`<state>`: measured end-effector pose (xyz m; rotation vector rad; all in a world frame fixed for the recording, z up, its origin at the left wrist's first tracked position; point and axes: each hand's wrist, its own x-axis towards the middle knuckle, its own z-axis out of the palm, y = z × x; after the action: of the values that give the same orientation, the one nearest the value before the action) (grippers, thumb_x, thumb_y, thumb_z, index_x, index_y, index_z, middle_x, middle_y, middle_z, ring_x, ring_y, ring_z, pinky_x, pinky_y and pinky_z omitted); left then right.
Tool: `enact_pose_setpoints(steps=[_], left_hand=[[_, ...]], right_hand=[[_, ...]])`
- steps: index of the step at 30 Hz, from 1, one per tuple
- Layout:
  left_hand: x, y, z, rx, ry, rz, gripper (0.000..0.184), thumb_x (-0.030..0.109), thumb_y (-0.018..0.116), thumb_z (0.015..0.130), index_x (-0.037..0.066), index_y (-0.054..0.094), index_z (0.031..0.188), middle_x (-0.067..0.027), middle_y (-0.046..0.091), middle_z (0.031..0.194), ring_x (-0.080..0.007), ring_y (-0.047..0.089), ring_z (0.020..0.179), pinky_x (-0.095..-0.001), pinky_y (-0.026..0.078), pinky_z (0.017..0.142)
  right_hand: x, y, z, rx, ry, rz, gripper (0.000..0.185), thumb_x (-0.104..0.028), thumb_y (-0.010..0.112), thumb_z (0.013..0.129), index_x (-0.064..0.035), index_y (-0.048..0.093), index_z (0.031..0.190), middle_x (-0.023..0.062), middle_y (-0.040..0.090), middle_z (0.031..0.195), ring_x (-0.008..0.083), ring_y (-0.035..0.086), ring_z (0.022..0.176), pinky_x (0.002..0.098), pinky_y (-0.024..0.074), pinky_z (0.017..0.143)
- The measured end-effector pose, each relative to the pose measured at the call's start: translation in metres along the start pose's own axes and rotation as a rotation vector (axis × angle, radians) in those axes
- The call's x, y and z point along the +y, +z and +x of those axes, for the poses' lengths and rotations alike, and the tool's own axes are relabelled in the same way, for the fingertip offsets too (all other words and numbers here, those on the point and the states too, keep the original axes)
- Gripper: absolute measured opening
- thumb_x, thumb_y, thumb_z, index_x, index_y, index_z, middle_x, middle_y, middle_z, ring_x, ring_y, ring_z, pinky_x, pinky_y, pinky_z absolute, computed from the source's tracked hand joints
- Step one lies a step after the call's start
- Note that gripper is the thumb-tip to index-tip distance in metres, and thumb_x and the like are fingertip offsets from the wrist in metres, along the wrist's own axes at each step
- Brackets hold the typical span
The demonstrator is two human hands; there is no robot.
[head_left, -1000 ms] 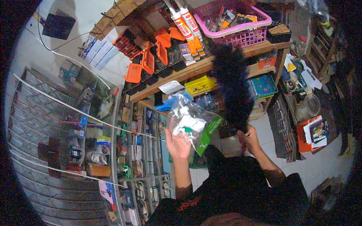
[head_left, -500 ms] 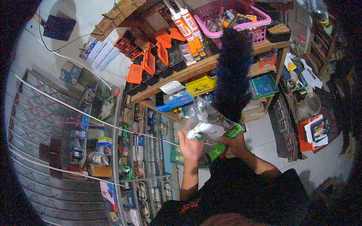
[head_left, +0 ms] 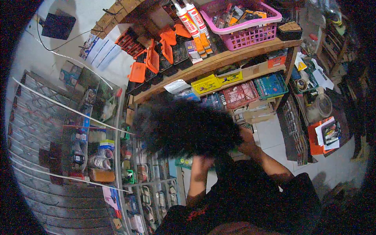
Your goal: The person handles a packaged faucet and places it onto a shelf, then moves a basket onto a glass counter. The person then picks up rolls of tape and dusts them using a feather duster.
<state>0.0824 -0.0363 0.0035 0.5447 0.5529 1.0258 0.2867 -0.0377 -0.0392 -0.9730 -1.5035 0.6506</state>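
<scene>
Dark duster (head_left: 184,127) crosswise below the wooden shelf edge (head_left: 235,56), tip leftward.
It half-covers my left hand (head_left: 201,162) and right hand (head_left: 247,141); I cannot tell their grip. Red lettering on the white tubes (head_left: 190,22) blurs.

The person's bare left hand (head_left: 202,161) was in front of the black-clothed torso (head_left: 250,192), its fingers hidden and only the part nearest the wrist showing, with the bare left forearm (head_left: 197,183) reaching almost straight forward. The bare right hand (head_left: 246,140) was slightly farther forward, its finger pose too dark to read, and the bare right forearm (head_left: 271,161) slanted inward from the right side. The visible parts of both hands stood near each other, apart.
</scene>
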Motion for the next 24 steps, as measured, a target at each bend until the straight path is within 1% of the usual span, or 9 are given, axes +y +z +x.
enact_pose_setpoints(steps=[6, 7, 10, 13, 16, 17, 19, 22, 24], left_hand=[[-0.009, -0.048, 0.038, -0.019, -0.115, -0.104, 0.036, 0.039, 0.047, 0.098, 0.009, 0.055, 0.116, -0.0037, 0.055, 0.08, -0.0141, 0.056, 0.074, -0.0316, 0.048, 0.073], [0.005, -0.043, 0.035, -0.108, -0.177, -0.124, 0.036, 0.041, 0.047, 0.098, 0.01, 0.056, 0.114, -0.0023, 0.055, 0.078, -0.0123, 0.056, 0.072, -0.0305, 0.048, 0.068], [0.031, 0.028, 0.03, 0.195, -0.231, -0.044, 0.038, 0.045, 0.05, 0.095, 0.011, 0.059, 0.107, -0.0014, 0.057, 0.077, -0.0101, 0.055, 0.07, -0.0281, 0.046, 0.061], [0.035, 0.039, 0.038, 0.341, -0.031, -0.016, 0.039, 0.046, 0.051, 0.094, 0.01, 0.061, 0.105, -0.0028, 0.06, 0.082, -0.0118, 0.056, 0.072, -0.028, 0.046, 0.062], [0.024, 0.01, 0.029, 0.321, 0.438, 0.547, 0.032, 0.038, 0.052, 0.093, 0.009, 0.059, 0.104, -0.0031, 0.062, 0.088, -0.0146, 0.058, 0.076, -0.0294, 0.048, 0.066], [0.016, -0.008, 0.023, 0.314, 0.619, 0.835, 0.028, 0.034, 0.052, 0.093, 0.009, 0.059, 0.104, -0.0029, 0.063, 0.09, -0.0155, 0.059, 0.077, -0.03, 0.049, 0.067], [0.032, -0.031, 0.036, 0.467, 0.105, 0.001, 0.013, 0.018, 0.057, 0.087, 0.009, 0.057, 0.096, -0.0034, 0.063, 0.09, -0.0182, 0.06, 0.079, -0.0322, 0.05, 0.067], [0.035, -0.034, 0.042, 0.375, 0.129, -0.066, 0.018, 0.026, 0.055, 0.087, 0.01, 0.058, 0.095, -0.0043, 0.063, 0.087, -0.0189, 0.062, 0.075, -0.0338, 0.052, 0.062], [0.037, -0.049, 0.041, 0.087, 0.101, -0.207, 0.021, 0.032, 0.054, 0.086, 0.012, 0.059, 0.093, -0.0038, 0.063, 0.084, -0.0195, 0.062, 0.07, -0.0349, 0.052, 0.058]], right_hand=[[-0.061, -0.014, 0.018, -0.36, -0.081, -0.361, 0.042, -0.005, 0.073, 0.055, -0.0093, 0.063, 0.096, 0.0127, 0.052, 0.128, 0.0329, 0.062, 0.099, 0.0391, 0.0534, 0.079], [-0.068, -0.015, 0.019, -0.417, -0.066, -0.409, 0.043, -0.004, 0.073, 0.053, -0.0086, 0.062, 0.094, 0.0133, 0.05, 0.129, 0.0329, 0.062, 0.1, 0.039, 0.0536, 0.079], [-0.064, -0.013, 0.003, -0.43, 0.078, -0.292, 0.045, -0.002, 0.073, 0.054, -0.0092, 0.062, 0.096, 0.0122, 0.044, 0.133, 0.0302, 0.059, 0.105, 0.038, 0.0536, 0.078], [-0.078, -0.022, -0.003, -0.325, 0.266, -0.022, 0.044, -0.002, 0.075, 0.056, -0.0079, 0.062, 0.098, 0.0106, 0.05, 0.126, 0.0279, 0.06, 0.102, 0.0367, 0.0522, 0.08], [-0.066, -0.029, -0.009, -0.178, 0.086, 0.03, 0.038, -0.007, 0.078, 0.066, -0.0032, 0.062, 0.1, 0.0103, 0.058, 0.116, 0.0216, 0.061, 0.095, 0.0327, 0.0496, 0.083], [-0.063, -0.031, -0.013, -0.142, 0.237, 0.072, 0.035, -0.008, 0.076, 0.071, -0.0014, 0.061, 0.101, 0.0098, 0.06, 0.111, 0.0196, 0.06, 0.093, 0.0315, 0.0489, 0.084], [-0.059, -0.033, -0.026, -0.063, 0.536, 0.153, 0.029, -0.01, 0.072, 0.08, 0.0022, 0.06, 0.103, 0.0089, 0.064, 0.102, 0.0155, 0.059, 0.091, 0.0292, 0.0473, 0.085], [-0.036, -0.037, -0.048, -0.061, 0.743, 0.163, 0.022, -0.01, 0.062, 0.091, 0.0049, 0.06, 0.107, 0.008, 0.065, 0.097, 0.0121, 0.056, 0.092, 0.0276, 0.0462, 0.086], [-0.012, -0.027, -0.078, -0.014, 0.787, 0.377, 0.023, -0.01, 0.06, 0.092, 0.0042, 0.059, 0.111, 0.0077, 0.066, 0.097, 0.0124, 0.058, 0.09, 0.0289, 0.0473, 0.084]])
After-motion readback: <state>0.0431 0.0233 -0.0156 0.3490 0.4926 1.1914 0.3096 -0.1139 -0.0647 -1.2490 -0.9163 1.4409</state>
